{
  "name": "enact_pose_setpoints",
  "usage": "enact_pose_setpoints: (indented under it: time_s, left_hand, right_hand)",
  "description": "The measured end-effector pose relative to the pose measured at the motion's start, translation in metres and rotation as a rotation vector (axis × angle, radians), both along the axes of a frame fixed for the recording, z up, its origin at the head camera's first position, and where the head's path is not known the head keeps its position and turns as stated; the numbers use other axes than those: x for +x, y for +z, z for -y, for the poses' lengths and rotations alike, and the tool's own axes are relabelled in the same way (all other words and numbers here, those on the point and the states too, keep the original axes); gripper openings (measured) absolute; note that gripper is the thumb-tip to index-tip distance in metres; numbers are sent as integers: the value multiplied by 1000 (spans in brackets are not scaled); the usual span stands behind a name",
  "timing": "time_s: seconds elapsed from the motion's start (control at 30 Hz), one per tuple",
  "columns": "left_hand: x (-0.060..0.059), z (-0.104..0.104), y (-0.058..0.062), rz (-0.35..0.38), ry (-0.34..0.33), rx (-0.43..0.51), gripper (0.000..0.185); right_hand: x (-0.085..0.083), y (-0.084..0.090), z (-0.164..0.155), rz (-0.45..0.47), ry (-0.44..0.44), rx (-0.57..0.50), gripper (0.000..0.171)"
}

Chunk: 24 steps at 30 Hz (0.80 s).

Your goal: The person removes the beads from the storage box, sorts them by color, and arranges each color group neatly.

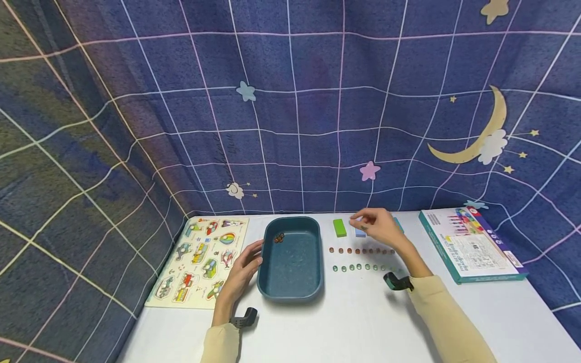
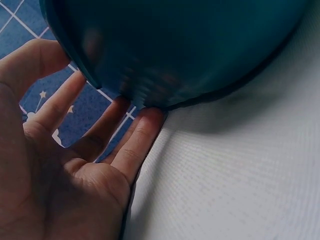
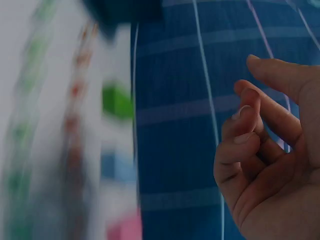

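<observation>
A teal tray (image 1: 290, 287) stands mid-table with one small reddish piece (image 1: 279, 237) inside near its far left corner. My left hand (image 1: 247, 264) lies against the tray's left wall with straight fingers; in the left wrist view its fingertips (image 2: 145, 122) touch the tray's outer side (image 2: 175, 45). My right hand (image 1: 374, 225) hovers over a green block (image 1: 339, 228) and a blue block (image 1: 360, 232). Its fingers (image 3: 245, 135) are loosely curled apart from the thumb, with nothing seen in them. A row of red beads (image 1: 358, 250) and a row of green beads (image 1: 363, 267) lie just in front.
A wooden vehicle puzzle board (image 1: 199, 259) lies left of the tray. A flat printed box (image 1: 469, 244) sits at the right. A blue grid-patterned cloth (image 1: 295, 126) hangs behind the table and on both sides. The white tabletop (image 1: 354, 322) runs toward me.
</observation>
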<state>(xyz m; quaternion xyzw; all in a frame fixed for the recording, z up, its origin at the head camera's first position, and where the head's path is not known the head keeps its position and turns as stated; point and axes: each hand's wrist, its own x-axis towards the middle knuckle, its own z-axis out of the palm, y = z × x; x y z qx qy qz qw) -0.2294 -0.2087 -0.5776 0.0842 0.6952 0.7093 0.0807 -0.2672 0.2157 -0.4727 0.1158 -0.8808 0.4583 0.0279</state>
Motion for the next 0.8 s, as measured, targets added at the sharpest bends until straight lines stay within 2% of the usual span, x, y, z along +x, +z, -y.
enact_pose_setpoints:
  time_s: [0.2,0.4,0.6,0.8]
  left_hand:
    - [-1,1,0,2,-11,6,56]
    - [1,1,0,17,-15,1,56]
    - [-1,1,1,-1,-29,0,57]
    - [0,2,0,13,-32,0,57]
  right_hand:
    - [-25,8,84,-7,123,-53,21]
    - [-39,-4,145,73,186,-68,19]
    - [-50,-29,181,101,185,-20,16]
    - [-52,-52,199,71,134,150,13]
